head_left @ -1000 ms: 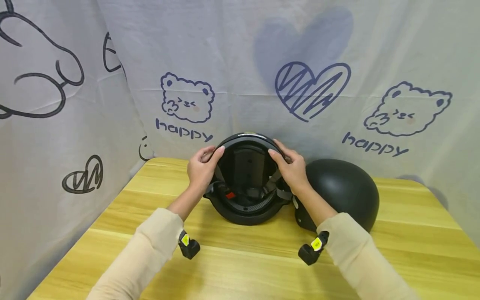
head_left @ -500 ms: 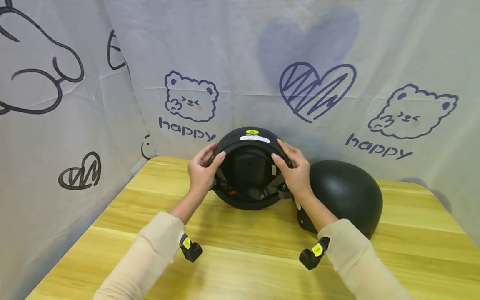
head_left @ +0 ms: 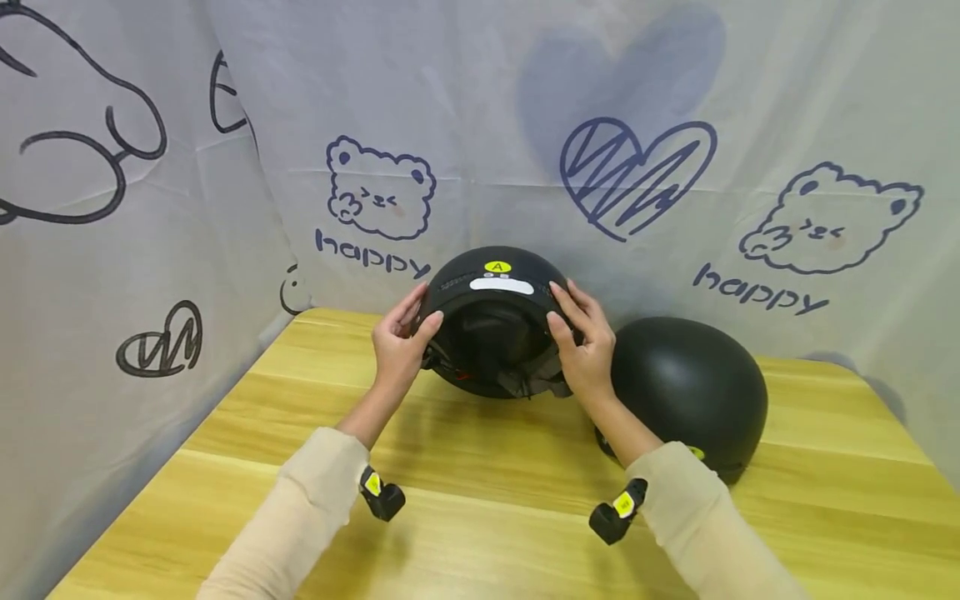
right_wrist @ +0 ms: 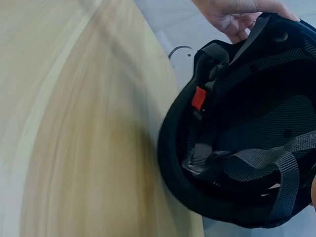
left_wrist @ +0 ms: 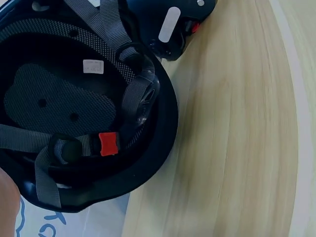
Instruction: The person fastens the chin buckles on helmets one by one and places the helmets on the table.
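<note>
Between both hands a black helmet (head_left: 498, 260) is held tilted, its hollow inside facing the person. A yellow "A" sticker and a white strip show on its outer front. My left hand (head_left: 401, 333) grips the left rim, thumb on the near edge and fingers behind. On the opposite rim my right hand (head_left: 588, 346) holds on the same way. Grey straps (left_wrist: 111, 24) and a red buckle (left_wrist: 108, 143) lie inside the helmet in the left wrist view. In the right wrist view the left hand's fingers curl over the rim.
A second black helmet (head_left: 686, 387) rests dome up on the wooden table (head_left: 465, 533), right behind the right forearm. White curtains (head_left: 480, 100) with drawings hang along the back and left of the table. A black camera is strapped to each wrist.
The held helmet has tipped and risen, so its outer front with the yellow sticker and white strip has come into view. Both hands keep their grip on its rim.
</note>
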`<state>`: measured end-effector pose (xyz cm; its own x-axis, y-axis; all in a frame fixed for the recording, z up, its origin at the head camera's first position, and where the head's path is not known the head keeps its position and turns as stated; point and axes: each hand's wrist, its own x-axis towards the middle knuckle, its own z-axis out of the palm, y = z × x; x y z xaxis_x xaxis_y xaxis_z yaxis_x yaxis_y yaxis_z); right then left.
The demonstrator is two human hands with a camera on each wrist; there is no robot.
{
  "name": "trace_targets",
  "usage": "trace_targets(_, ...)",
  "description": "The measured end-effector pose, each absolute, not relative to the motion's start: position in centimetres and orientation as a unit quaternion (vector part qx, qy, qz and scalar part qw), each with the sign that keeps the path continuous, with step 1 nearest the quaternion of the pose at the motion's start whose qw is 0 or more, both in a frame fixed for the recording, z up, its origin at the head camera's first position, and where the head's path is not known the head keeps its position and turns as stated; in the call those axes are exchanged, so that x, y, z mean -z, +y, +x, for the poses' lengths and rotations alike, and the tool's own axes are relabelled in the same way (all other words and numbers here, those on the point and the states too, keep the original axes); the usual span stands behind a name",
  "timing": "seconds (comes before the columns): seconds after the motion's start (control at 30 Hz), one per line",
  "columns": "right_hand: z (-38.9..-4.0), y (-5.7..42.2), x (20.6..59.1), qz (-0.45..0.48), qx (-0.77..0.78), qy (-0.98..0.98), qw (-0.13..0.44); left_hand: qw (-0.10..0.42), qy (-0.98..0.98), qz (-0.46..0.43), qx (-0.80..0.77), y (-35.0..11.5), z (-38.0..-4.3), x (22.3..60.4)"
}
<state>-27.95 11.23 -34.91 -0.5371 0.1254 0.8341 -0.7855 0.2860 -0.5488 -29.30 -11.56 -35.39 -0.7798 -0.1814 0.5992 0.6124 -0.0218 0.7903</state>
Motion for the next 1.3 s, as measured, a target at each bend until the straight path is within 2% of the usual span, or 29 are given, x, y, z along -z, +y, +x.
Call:
trace_targets(0.1, -27.7, 11.4, 34.9, 0.248, -0.542, -0.686, 0.416, 0.289, -0.642, -0.19, 0.684, -11.7, -29.3, 35.5)
trace_targets(0.2, -27.0, 11.9, 34.8, 0.249, -0.545, -0.707, 0.376, 0.292, -0.647, -0.202, 0.675, -11.8, -29.1, 35.5)
trace_targets(0.3, -26.2, 12.6, 34.2, 0.234, -0.566, -0.739, 0.282, 0.293, -0.65, -0.208, 0.67, -12.0, -28.8, 35.6)
trace_targets(0.4, -25.9, 13.4, 33.4, 0.205, -0.6, -0.758, 0.152, 0.285, -0.659, -0.209, 0.663, -12.3, -28.5, 35.7)
trace_targets(0.53, -25.7, 14.5, 32.7, 0.161, -0.618, -0.77, -0.002, 0.252, -0.686, -0.203, 0.652, -12.5, -27.2, 35.1)
trace_targets(0.6, -25.4, 15.0, 32.4, 0.149, -0.611, -0.775, -0.054, 0.229, -0.702, -0.206, 0.642, -12.7, -26.8, 35.2)
trace_targets(0.67, -25.2, 15.3, 32.1, 0.144, -0.594, -0.787, -0.084, 0.206, -0.716, -0.214, 0.632, -13.1, -26.4, 35.2)
trace_targets(0.77, -24.7, 15.3, 31.6, 0.148, -0.573, -0.8, -0.098, 0.179, -0.729, -0.226, 0.621, -13.7, -26.6, 35.4)
trace_targets(0.9, -24.4, 14.9, 31.5, 0.155, -0.538, -0.824, -0.085, 0.135, -0.747, -0.203, 0.618, -14.0, -25.9, 34.7)
trace_targets(1.1, -24.1, 14.5, 32.8, 0.188, -0.52, -0.833, -0.036, 0.08, -0.767, -0.187, 0.609, -14.7, -25.4, 34.6)
trace_targets(1.3, -23.8, 14.2, 34.4, 0.208, -0.501, -0.84, 0.013, 0.066, -0.778, -0.205, 0.59, -15.3, -25.2, 35.3)
